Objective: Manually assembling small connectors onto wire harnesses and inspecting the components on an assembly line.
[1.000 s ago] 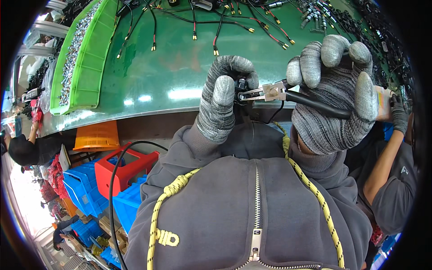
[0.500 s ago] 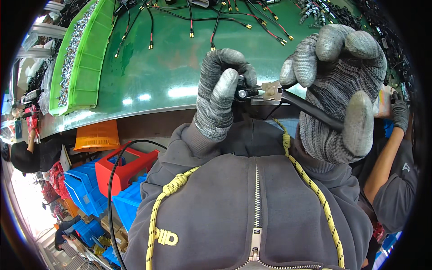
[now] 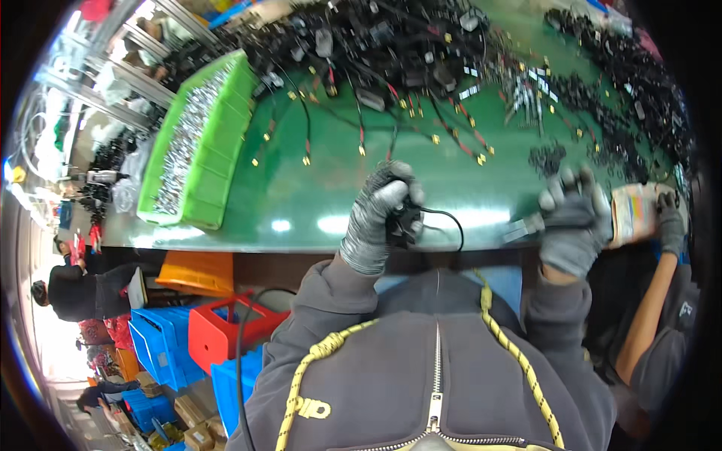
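Observation:
Gloved in grey knit, my left hand (image 3: 370,222) is closed around a small black cable part (image 3: 408,225); a thin black lead loops from it to the right. My fingers hide most of its shape. Off to the right, my right hand (image 3: 573,233), also gloved, grips pliers (image 3: 524,228) with a metal head and dark handles. The head points left, blurred by motion and apart from the cable part. Both hands are above the front edge of the green table (image 3: 316,199).
A green bin (image 3: 237,135) of small metal pieces stands at the left. Black cables (image 3: 391,45) with red-and-gold ends heap along the back. Several metal tools (image 3: 526,101) lie at the right back. A co-worker's gloved hand (image 3: 669,225) touches a pale bag (image 3: 632,214) at the right.
The pliers have come away from the black cable part and swung right with my right hand. My left hand still holds the part. The view has shifted, showing more of the table's back.

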The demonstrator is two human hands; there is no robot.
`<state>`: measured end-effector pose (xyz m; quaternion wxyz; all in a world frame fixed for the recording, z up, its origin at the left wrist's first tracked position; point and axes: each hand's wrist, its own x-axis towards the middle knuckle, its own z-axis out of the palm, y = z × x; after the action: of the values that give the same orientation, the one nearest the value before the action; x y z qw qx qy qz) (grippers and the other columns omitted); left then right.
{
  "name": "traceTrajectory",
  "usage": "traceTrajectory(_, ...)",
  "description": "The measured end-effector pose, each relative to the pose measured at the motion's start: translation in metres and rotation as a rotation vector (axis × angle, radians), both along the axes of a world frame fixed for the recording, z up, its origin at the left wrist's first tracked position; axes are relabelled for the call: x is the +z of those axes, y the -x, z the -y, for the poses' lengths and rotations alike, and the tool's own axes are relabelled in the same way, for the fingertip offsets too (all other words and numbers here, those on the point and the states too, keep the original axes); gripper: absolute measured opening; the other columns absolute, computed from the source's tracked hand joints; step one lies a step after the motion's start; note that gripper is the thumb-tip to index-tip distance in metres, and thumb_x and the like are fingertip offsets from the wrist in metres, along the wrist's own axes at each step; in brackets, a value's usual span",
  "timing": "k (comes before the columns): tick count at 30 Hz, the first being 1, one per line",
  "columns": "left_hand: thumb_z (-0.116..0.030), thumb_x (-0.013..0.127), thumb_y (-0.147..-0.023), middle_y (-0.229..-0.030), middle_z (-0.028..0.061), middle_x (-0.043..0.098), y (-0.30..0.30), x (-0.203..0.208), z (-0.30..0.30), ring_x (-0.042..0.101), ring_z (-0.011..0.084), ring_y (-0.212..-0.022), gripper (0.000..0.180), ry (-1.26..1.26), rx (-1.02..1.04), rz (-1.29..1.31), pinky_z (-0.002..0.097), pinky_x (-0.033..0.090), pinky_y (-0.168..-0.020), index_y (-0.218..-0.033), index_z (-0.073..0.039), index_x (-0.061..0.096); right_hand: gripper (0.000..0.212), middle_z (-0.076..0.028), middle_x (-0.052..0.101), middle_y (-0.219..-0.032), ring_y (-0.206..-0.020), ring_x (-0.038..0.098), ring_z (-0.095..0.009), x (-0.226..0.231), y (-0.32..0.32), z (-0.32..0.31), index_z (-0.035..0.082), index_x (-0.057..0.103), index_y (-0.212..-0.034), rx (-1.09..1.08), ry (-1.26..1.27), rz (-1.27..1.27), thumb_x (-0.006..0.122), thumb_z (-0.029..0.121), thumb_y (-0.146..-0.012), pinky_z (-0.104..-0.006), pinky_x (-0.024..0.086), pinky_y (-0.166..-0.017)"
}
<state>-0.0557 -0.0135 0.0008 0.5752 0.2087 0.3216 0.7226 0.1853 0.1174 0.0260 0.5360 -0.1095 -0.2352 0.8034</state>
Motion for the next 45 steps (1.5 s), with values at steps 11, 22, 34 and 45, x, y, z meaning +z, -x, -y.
traceTrajectory(11, -0.044, 0.061, -0.081, -0.150, 0.0185, 0.011, 0.184, 0.154, -0.122, 0.009, 0.0356, -0.140, 0.083, -0.130, 0.557, 0.065, 0.0563, 0.012, -0.111, -0.143, -0.008, 0.018, 0.029, -0.009, 0.055, -0.098, -0.074, 0.052, -0.021, -0.013, -0.040, -0.011, 0.007, 0.053, -0.115, -0.070, -0.069, -0.063, 0.054, 0.022, -0.090, -0.0341, 0.048, -0.064)
traceTrajectory(22, -0.018, 0.066, -0.085, -0.128, 0.0108, 0.049, -0.001, 0.045, -0.007, 0.046, 0.0229, -0.120, 0.049, 0.074, -0.103, -1.058, 0.0333, 0.038, -0.100, -0.129, -0.003, 0.047, 0.037, -0.006, 0.053, -0.106, -0.081, 0.058, -0.019, 0.005, -0.021, -0.005, 0.012, 0.045, -0.126, -0.092, -0.132, 0.019, 0.050, 0.016, -0.089, -0.0363, 0.053, -0.068)
traceTrajectory(34, -0.035, 0.055, -0.090, -0.100, 0.0158, 0.061, -0.050, -0.003, -0.022, 0.059, 0.0292, -0.083, 0.059, 0.202, 0.195, -1.976, 0.0389, 0.044, -0.079, -0.137, -0.003, 0.040, 0.062, -0.014, 0.041, -0.135, -0.128, 0.038, -0.028, -0.010, 0.033, -0.021, 0.006, 0.045, -0.131, -0.303, -0.835, 0.757, 0.070, 0.015, -0.075, -0.0387, 0.030, -0.106)
traceTrajectory(45, -0.028, 0.059, -0.082, -0.098, 0.0135, 0.058, -0.063, 0.001, -0.030, 0.053, 0.0301, -0.088, 0.047, 0.342, 0.433, -1.990, 0.0454, 0.038, -0.088, -0.125, -0.010, 0.054, 0.057, -0.006, 0.049, -0.122, -0.108, 0.050, -0.018, 0.057, -0.101, -0.247, 0.013, 0.049, -0.127, -0.590, -0.665, 1.423, 0.068, 0.007, -0.075, -0.0291, 0.043, -0.089)
